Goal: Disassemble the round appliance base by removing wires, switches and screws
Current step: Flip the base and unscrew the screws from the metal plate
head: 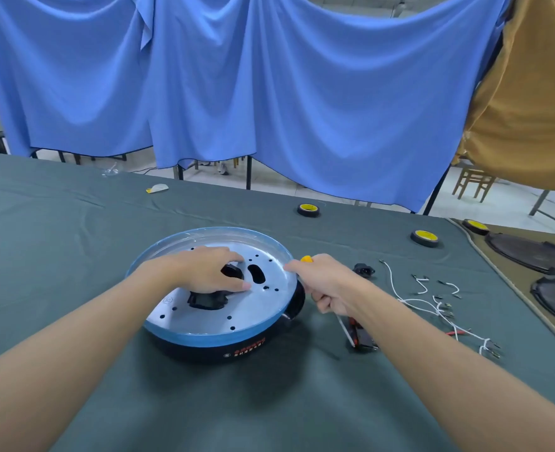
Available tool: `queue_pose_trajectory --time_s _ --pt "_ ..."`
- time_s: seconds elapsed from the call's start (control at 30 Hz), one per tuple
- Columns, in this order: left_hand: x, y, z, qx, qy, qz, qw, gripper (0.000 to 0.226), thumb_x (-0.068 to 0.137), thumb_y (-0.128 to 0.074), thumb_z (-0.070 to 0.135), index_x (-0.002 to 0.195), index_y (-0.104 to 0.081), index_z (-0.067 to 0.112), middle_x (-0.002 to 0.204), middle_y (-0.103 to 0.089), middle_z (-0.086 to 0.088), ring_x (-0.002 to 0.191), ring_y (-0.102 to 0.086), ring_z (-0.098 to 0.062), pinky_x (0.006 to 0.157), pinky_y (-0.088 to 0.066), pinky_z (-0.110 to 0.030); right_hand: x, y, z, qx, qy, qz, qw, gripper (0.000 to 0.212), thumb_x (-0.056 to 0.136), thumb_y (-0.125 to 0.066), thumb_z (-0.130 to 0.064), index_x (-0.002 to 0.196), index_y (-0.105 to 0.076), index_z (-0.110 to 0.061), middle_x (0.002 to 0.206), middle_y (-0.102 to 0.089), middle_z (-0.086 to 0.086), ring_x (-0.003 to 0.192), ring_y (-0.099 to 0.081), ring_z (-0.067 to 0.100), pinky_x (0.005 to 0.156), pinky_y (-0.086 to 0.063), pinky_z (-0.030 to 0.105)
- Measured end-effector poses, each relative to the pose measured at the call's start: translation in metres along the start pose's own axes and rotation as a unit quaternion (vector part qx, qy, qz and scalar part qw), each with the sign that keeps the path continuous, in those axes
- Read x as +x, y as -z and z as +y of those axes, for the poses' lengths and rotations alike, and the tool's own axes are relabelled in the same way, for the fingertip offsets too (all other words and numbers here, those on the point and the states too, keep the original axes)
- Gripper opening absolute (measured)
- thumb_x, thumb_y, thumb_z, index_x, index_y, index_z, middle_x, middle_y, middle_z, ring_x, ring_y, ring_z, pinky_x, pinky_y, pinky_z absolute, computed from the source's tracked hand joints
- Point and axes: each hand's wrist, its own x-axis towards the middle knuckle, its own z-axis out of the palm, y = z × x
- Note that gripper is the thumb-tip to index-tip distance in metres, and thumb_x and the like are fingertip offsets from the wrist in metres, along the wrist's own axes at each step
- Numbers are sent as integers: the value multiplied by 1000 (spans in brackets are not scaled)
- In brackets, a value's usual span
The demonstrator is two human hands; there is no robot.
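The round appliance base (223, 327) lies on the green cloth: a black body, a blue-rimmed silver plate with holes and dark cut-outs. My left hand (206, 270) rests on the plate, fingers curled at the edge of a central cut-out. My right hand (326, 285) is at the base's right rim and grips a screwdriver with a yellow-orange handle (306, 258); its shaft (346, 331) points down toward me. White wires with terminals (432, 301) lie loose to the right, with a small black socket part (364, 270).
Three rolls of black tape with yellow cores (308, 209) (425, 237) (475, 226) sit farther back. Dark round covers (530, 252) lie on a tan mat at right. A black and red part (361, 337) lies under my right forearm. Blue cloth hangs behind the table.
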Motion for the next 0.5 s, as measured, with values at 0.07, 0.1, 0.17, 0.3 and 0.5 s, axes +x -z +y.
queue_pose_trajectory --time_s 0.07,0.1,0.17,0.3,0.5 --pt "0 0 -1 -1 -4 0 1000 73 89 -51 66 150 -35 28 154 -37 7 140 -34 -20 115 -28 -41 -4 3 1 -63 4 -14 998 37 83 -62 -44 71 -36 -20 54 -43 -1 47 -14 17 45 -11 23" --pt "0 0 -2 3 -4 1 1000 74 89 -51 67 150 -35 28 154 -36 6 140 -34 -20 115 -28 -42 -7 4 2 -101 3 -26 995 39 80 -63 -50 76 -43 -16 56 -58 3 45 -16 18 44 -14 23" --pt "1 0 -3 10 -3 6 1000 75 89 -51 68 150 -36 28 154 -36 4 140 -32 -22 115 -27 -41 -13 2 4 -167 0 -42 985 41 75 -62 -50 83 -47 -13 68 -73 8 40 -19 19 43 -18 19" --pt "1 1 0 10 8 19 1000 61 93 -44 65 142 -48 29 136 -52 -1 128 -43 -24 107 -35 -39 -13 -2 8 -192 23 -29 981 25 77 -53 -36 80 -42 -14 76 -73 9 36 -23 19 46 -21 21" --pt "-6 2 -1 80 87 11 993 64 91 -32 75 140 -46 36 143 -40 -7 138 -29 -33 108 -31 -48 12 3 3 -78 54 -35 995 26 84 -51 -16 68 -31 -22 55 -28 -3 55 -13 19 47 -12 27"
